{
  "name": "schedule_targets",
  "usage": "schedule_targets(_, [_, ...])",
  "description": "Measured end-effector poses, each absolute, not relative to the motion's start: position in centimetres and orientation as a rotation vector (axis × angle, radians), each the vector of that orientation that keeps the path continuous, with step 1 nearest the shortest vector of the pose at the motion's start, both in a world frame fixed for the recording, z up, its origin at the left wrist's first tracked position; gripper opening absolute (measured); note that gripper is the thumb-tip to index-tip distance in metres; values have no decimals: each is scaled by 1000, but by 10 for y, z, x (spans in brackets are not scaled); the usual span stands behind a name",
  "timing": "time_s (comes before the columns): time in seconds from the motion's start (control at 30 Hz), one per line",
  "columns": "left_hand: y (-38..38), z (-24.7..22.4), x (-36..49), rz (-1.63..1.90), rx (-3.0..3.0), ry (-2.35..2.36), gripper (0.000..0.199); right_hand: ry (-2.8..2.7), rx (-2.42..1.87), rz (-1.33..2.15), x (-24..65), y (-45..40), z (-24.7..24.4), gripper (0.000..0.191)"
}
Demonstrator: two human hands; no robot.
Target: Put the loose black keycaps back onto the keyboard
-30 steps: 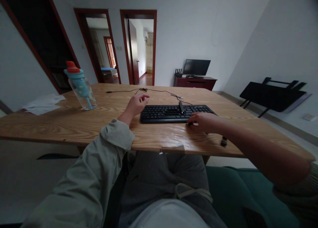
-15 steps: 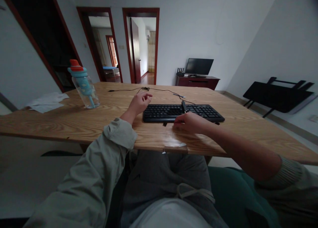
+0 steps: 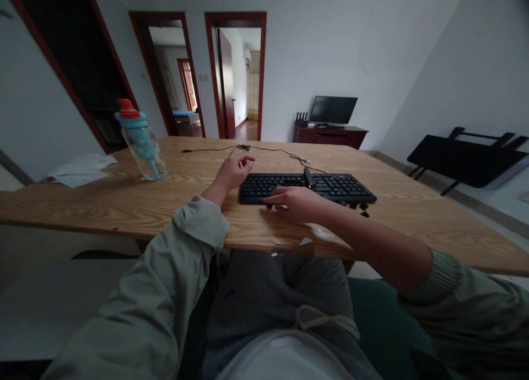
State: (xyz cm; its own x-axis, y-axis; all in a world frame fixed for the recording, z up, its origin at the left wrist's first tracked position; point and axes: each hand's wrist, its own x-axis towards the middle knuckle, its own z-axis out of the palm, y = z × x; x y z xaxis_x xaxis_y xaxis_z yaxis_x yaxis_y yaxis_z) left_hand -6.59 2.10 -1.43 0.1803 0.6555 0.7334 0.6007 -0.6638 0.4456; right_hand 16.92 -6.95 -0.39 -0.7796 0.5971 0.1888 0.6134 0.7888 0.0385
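A black keyboard [image 3: 343, 188] lies across the wooden table before me, with keys gone from part of its middle. My right hand [image 3: 295, 203] is at its front edge, index finger and thumb closed around a small black keycap [image 3: 269, 206]. Beside the keyboard's left end, my left hand [image 3: 233, 173] rests with loosely curved fingers, holding nothing that I can see. A slim black stick-like object [image 3: 308, 177] lies across the keyboard's upper middle; its kind is unclear. Several loose keycaps [image 3: 364, 207] lie by the front right edge, close to my right forearm.
A clear bottle [image 3: 142, 143] with a blue and orange lid stands at the left of the wooden table [image 3: 185, 173], near white tissues [image 3: 82, 169]. A thin black cable [image 3: 273, 149] runs behind the keyboard. Brown tape [image 3: 293, 250] covers part of the table's front edge.
My right hand has moved left along the keyboard's front edge, reaching the keycap there. Its forearm shift uncovers more loose keycaps at the right. My left hand stays put.
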Motion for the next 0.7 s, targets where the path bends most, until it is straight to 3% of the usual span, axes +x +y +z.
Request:
schedule_targets(0.13, [21,-14,-66,1519,2381,1264,23,-2848,-1019,-191,169,-66,-6,31])
schedule_targets(0.33, [19,-14,-65,1471,2374,1266,22,-2795,-1175,-170,186,-77,-7,30])
schedule_targets(0.5, [20,-15,-66,1459,2363,1288,22,-2768,-1069,-184,198,-81,-8,27])
schedule_targets(0.7, [22,-16,-66,1480,2358,1260,22,-2751,-1051,57,202,-77,-9,19])
